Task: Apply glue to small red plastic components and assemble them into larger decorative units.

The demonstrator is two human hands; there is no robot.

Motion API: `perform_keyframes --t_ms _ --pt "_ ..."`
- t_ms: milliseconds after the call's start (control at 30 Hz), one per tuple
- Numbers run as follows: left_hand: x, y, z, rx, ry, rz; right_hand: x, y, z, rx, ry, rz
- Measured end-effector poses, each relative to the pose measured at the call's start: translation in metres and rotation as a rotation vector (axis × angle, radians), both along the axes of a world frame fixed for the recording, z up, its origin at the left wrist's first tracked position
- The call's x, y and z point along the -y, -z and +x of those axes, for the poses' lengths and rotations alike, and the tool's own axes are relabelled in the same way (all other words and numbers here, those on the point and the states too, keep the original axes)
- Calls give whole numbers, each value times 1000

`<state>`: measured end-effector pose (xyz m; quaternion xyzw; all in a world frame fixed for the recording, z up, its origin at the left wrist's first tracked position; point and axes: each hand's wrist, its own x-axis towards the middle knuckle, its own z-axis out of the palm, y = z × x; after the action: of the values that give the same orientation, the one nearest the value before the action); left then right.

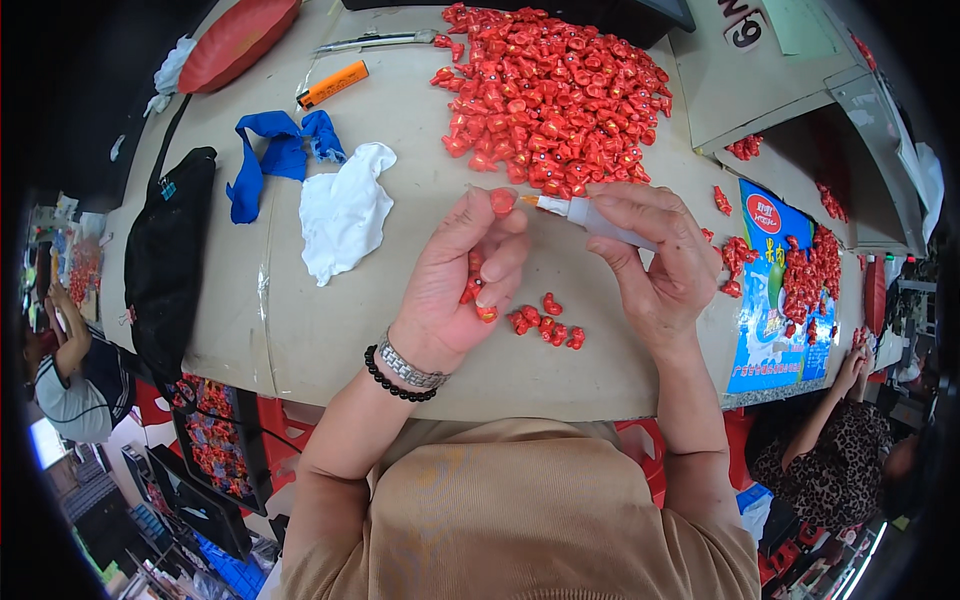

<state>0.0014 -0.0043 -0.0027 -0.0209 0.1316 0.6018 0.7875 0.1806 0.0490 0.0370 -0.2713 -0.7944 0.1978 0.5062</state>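
Observation:
My left hand [465, 260] is closed, pinching a small red plastic piece [503, 201] between thumb and forefinger. More red pieces [474, 285] rest inside its curled fingers. A translucent squeeze bottle [590, 217] with a fine nozzle lies in my right hand [660, 260], tilted so that its tip points left at the pinched piece. Whether tip and piece touch, I cannot tell. Just below, between my hands, several small red figure pieces [548, 325] lie on the table [420, 385]. Beyond both hands spreads a big heap of glossy red pieces [555, 95].
White cloth [345, 210], blue fabric strip [268, 160], orange lighter [333, 85], metal tweezers [375, 41] and a black bag [170, 260] lie leftward. A red tray [240, 42] sits far left. At right, red pieces lie on a blue packaging sheet [755, 345] beside a box [750, 85]. Co-workers sit on both sides.

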Motion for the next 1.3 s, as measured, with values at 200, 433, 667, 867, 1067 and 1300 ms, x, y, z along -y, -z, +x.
perform_keyframes --t_ms 200,433,667,867,1067,1300 --pt "0 0 0 -12 2 15 0 -1 0 10 2 18" --pt "0 0 1 -21 7 35 -1 1 1 32 14 37" --pt "0 1 1 -33 2 48 0 -1 0 51 34 58" --pt "0 2 0 -88 -26 73 -2 0 3 33 23 81" --pt "-1 0 0 -107 -25 70 -1 0 3 8 33 74" --pt "0 -1 0 -137 -22 67 0 -2 2 45 48 71"
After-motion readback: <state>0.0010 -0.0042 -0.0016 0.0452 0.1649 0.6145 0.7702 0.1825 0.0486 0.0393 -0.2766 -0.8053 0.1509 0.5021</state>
